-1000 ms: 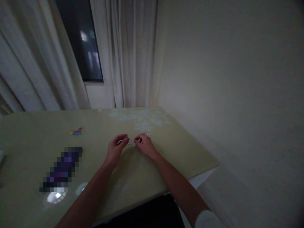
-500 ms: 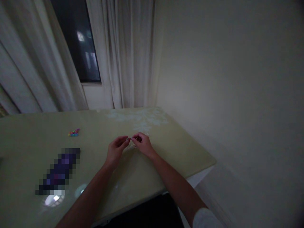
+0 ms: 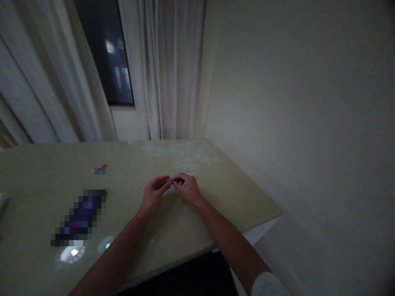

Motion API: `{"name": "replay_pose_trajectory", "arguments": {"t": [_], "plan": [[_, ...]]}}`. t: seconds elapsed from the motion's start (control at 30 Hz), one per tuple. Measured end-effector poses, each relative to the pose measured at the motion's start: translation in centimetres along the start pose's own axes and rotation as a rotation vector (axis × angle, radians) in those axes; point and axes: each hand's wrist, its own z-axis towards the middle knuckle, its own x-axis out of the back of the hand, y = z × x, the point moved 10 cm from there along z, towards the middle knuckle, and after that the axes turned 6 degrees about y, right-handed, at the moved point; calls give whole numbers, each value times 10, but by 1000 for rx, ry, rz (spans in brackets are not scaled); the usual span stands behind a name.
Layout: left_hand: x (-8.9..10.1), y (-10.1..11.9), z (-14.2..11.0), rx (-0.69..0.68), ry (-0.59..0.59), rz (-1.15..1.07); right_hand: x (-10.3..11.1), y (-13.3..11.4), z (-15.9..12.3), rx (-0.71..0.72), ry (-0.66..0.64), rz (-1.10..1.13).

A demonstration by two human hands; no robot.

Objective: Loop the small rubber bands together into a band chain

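Observation:
Close together above the table [image 3: 212, 213], my left hand [image 3: 153, 192] and my right hand [image 3: 187, 188] meet at the fingertips. Between them is a small dark-and-silvery piece [image 3: 169, 179], too small to name. Thumb and forefinger of each hand are pinched at it, the left from one side and the right from the other. Thin whitish strands or bits [image 3: 173, 189] show on the tabletop just under my fingers, partly hidden by the right hand. I cannot tell whether they are part of the table's pattern or loose.
A little heap of brightly coloured pieces [image 3: 99, 169] lies farther back on the left. Nearer, a dark pixelated flat object [image 3: 80, 218] rests on the table. A pale object [image 3: 1, 201] shows at the left edge. Curtains [image 3: 160, 74] and a wall [image 3: 296, 115] stand behind.
The view has shifted slightly, so things sit a little to the right. My fingertips have come closer together, and the small piece between them shows darker now.

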Motion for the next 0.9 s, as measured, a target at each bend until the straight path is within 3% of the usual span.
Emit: {"name": "replay_pose_trajectory", "arguments": {"t": [0.2, 0.33, 0.53, 0.7, 0.9], "plan": [[6, 4, 3, -30, 50, 13, -5, -4, -2, 22, -44, -45], [20, 14, 9, -71, 122, 18, -4, 3, 0, 8, -57, -146], [38, 18, 16, -71, 207, 7, -17, 14, -6, 59, -266, -305], [33, 17, 14, -53, 188, -24, -27, 15, -12, 82, -339, -385], [27, 17, 8, -28, 156, -30, -30, 18, -13, 70, -295, -385]]}}
